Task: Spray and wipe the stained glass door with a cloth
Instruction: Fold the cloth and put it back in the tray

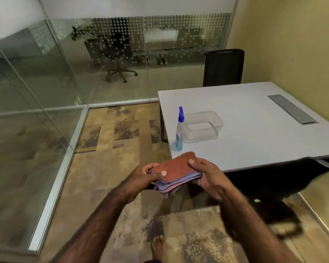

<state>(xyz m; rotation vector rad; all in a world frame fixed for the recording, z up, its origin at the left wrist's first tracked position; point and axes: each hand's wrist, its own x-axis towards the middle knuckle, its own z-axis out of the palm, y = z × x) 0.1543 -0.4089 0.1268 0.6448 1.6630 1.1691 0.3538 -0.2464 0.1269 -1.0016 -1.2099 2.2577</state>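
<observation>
While both hands hold the folded cloth (176, 171) just off the tabletop's (254, 133) near-left corner, left hand (146, 176) pinching its left end and right hand (207, 175) gripping its right, the bottle (179, 130) stands upright at that corner, straight ahead. Judging by reach, the right hand is slightly nearer it; the glass door (27, 88) lies left.
</observation>
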